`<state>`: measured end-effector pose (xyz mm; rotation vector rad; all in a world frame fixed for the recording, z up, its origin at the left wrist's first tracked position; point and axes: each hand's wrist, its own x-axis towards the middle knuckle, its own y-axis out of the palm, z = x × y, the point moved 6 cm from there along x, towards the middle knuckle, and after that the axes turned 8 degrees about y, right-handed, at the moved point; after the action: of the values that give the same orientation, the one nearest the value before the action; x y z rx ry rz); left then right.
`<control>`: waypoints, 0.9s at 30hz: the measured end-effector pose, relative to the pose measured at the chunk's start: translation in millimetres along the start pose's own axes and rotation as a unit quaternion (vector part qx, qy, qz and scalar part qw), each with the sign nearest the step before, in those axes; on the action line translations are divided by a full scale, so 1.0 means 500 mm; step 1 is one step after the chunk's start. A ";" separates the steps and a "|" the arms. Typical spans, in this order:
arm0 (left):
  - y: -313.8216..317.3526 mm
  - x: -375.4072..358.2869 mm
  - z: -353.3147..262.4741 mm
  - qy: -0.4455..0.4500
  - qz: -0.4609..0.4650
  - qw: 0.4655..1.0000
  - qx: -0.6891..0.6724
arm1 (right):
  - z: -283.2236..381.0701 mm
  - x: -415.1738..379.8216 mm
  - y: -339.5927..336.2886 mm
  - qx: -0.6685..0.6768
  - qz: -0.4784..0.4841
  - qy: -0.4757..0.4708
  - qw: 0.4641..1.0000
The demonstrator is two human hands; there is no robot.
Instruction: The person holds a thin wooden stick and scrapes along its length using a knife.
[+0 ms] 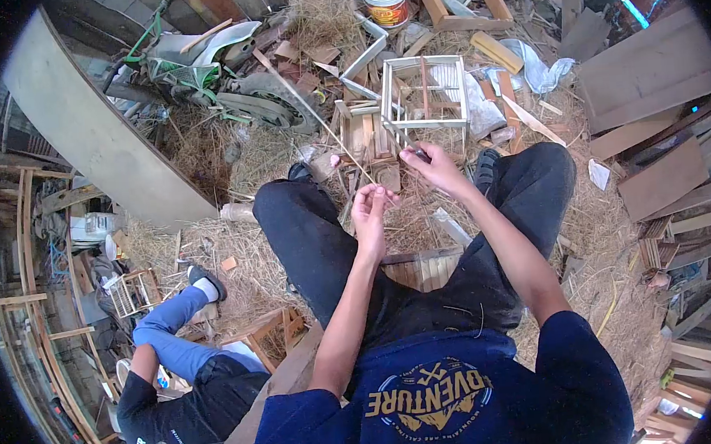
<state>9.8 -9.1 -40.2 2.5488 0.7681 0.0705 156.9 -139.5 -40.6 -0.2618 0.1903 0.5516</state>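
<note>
My left hand is closed with its fingertips round the near end of a long thin wooden strip, which slants up and to the left away from me. Just to the right, my right hand grips the dark handle of a knife-like tool whose thin end points up and left. Beyond the hands stands a white-edged wooden frame. Small wooden pieces lie between my feet, behind the strip.
A co-worker in blue trousers sits at the lower left beside a wooden crate. A paint can stands at the top. A large curved panel leans at the left, boards at the right. Straw covers the ground.
</note>
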 end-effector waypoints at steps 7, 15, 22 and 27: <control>0.005 -0.002 0.005 0.002 0.012 0.999 -0.031 | 0.081 -0.053 0.028 -0.150 0.045 -0.052 0.986; -0.016 -0.006 0.027 -0.006 0.013 0.999 0.046 | 0.102 -0.082 0.061 -0.292 0.072 -0.159 0.940; 0.005 -0.005 0.024 -0.028 -0.029 0.999 -0.028 | 0.109 -0.086 0.059 -0.295 0.080 -0.155 0.939; 0.001 -0.011 0.019 -0.056 0.005 0.998 -0.003 | 0.119 -0.084 0.050 -0.348 0.056 -0.186 0.917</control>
<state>7.2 -16.4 -47.9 2.5264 0.7096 -0.0663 114.8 -122.2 21.3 -0.8346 -0.3783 0.7598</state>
